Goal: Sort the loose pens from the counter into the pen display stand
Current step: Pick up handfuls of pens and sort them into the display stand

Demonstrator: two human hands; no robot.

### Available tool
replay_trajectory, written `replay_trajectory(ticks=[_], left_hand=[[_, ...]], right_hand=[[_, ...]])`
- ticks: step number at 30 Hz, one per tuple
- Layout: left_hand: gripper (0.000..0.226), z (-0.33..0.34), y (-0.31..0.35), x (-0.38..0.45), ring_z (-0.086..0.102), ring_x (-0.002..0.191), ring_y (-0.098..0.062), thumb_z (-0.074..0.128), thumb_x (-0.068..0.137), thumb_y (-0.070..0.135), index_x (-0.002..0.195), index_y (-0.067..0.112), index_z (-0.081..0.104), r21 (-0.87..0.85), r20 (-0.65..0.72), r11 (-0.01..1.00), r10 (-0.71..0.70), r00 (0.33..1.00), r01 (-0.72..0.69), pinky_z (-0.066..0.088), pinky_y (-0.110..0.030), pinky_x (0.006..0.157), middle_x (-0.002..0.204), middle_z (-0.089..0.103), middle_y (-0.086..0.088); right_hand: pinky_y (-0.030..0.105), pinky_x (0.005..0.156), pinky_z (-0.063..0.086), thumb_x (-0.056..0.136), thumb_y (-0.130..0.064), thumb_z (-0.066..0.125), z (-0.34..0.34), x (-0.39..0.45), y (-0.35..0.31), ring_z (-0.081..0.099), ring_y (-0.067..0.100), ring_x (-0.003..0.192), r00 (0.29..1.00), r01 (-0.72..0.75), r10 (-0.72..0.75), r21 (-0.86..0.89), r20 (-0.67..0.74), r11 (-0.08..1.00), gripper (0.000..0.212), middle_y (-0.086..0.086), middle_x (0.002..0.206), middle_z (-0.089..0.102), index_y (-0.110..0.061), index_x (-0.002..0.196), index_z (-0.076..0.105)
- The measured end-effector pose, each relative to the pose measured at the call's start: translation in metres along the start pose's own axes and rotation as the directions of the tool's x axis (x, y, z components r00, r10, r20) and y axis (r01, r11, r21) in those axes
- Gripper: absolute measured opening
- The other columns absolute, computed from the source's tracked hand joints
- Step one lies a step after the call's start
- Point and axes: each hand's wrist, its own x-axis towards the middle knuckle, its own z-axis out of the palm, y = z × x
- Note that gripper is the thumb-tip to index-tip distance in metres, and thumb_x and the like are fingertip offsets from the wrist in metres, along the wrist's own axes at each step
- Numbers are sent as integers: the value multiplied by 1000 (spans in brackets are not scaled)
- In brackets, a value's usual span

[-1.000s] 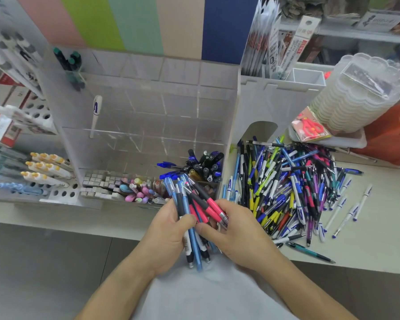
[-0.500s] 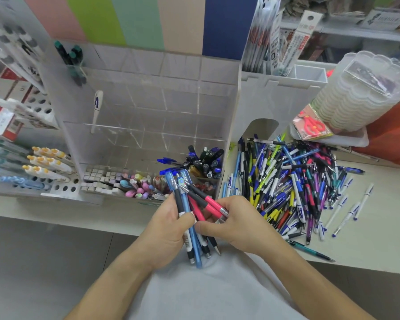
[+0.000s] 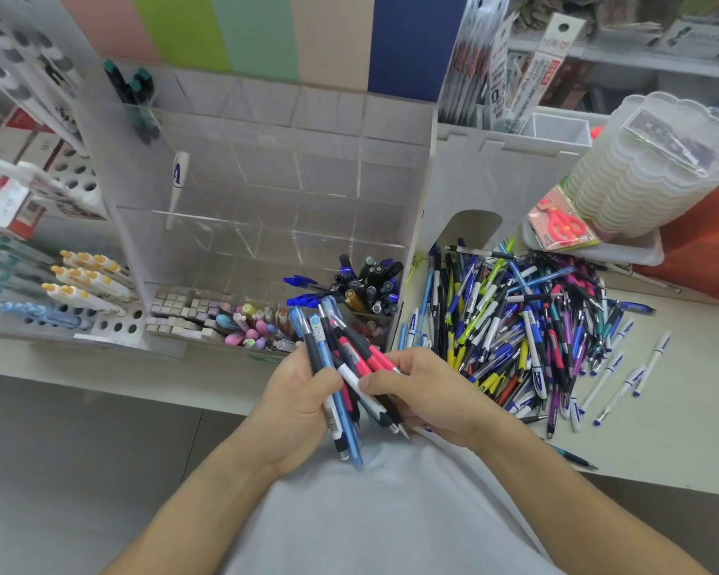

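The bundle of pens (image 3: 341,379) sits in front of my chest, fanned between both hands so I can read colours and pick out like with like: slim plastic barrels, pale blue, black, and several with hot-pink rubbery grips, tips pointing down toward my shirt. My left hand (image 3: 304,408) wraps the lower shafts, thumb across the front, acting as the holder; my right hand (image 3: 428,392) pinches the pink-gripped ones between thumb and forefinger, as if to draw them out of the fan. At twelve o'clock from the bundle stands the pen display stand (image 3: 266,193), clear acrylic with stepped square cells, mostly vacant; its front row holds pastel erasers and caps, and one cell at one o'clock is packed with dark pens (image 3: 370,284) upright. At three o'clock the loose pile of pens (image 3: 528,329) sprawls on the pale, matte tabletop (image 3: 661,429), glossy blue, yellow and purple barrels crossing every way, so most of the sorting looks undone. Beyond it at two o'clock, a stack of scalloped translucent containers (image 3: 648,168).
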Motion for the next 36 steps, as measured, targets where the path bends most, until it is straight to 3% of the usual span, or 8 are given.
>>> replay_trajectory(ticks=[7, 10, 17, 23, 26, 29, 33, 36], left_hand=[[23, 7, -6, 2, 67, 87, -27, 55, 94, -4, 112, 9, 63, 104, -199, 994, 33, 980, -12, 55, -47, 80, 92, 72, -12], [34, 9, -9, 2, 69, 105, -31, 66, 87, 9, 120, 9, 60, 101, -167, 994, 53, 984, -36, 55, -47, 94, 111, 72, -17], [37, 4, -9, 0, 65, 114, -34, 46, 95, -14, 123, 7, 60, 151, -85, 988, 48, 995, -34, 55, -44, 98, 118, 71, -16], [45, 2, -13, -3, 68, 99, -31, 52, 76, 2, 120, 0, 61, -16, -34, 1000, 4, 999, -5, 54, -46, 92, 111, 69, -24], [32, 2, -14, -4, 67, 85, -28, 51, 88, -9, 117, 1, 61, 10, -61, 1000, -3, 998, 3, 58, -40, 78, 97, 68, -22], [36, 3, -13, -4, 70, 89, -30, 43, 93, -14, 116, 5, 63, 19, -72, 1000, 11, 997, -9, 59, -48, 84, 101, 71, -20], [13, 7, -9, -5, 56, 61, -24, 49, 93, -7, 101, -2, 57, -81, -62, 997, -4, 998, -1, 54, -34, 57, 72, 57, -18], [17, 7, -9, -4, 43, 51, -18, 61, 88, 12, 101, 4, 53, -163, 2, 987, 9, 1000, -9, 41, -26, 48, 62, 46, -11]], right_hand=[[20, 48, 31, 93, -16, 71, 4, -1, 10, 33, 10, 45, 972, 164, -189, -172, -141, 971, 15, -5, 51, 41, -7, 80, 72], [26, 50, 35, 86, -15, 73, 6, -1, 15, 35, 12, 48, 938, 209, -275, -289, -212, 934, 23, -4, 50, 45, -13, 65, 65], [36, 59, 52, 80, -34, 85, 7, -6, 11, 56, 19, 55, 912, 225, -319, -335, -260, 915, 20, 8, 65, 70, -17, 75, 79], [25, 52, 43, 86, -24, 78, 8, -6, 3, 45, 13, 49, 958, 127, -214, -391, -189, 912, 22, 0, 52, 54, -8, 71, 73], [30, 52, 38, 91, -24, 70, 4, -7, -1, 42, 20, 53, 984, 57, -108, -317, -145, 947, 32, 13, 64, 50, 3, 77, 62], [29, 50, 32, 100, -25, 56, 0, -12, -2, 40, 19, 51, 996, -5, -13, -206, -85, 979, 32, 14, 71, 46, 3, 84, 58], [20, 56, 42, 107, -19, 44, -4, -21, -5, 52, 10, 58, 997, 44, -36, -136, 62, 990, 31, -6, 70, 64, -5, 96, 69], [27, 65, 52, 109, -17, 39, -5, -27, -5, 64, 21, 72, 974, 60, -62, 13, 216, 998, 32, 1, 91, 75, -7, 107, 70]])
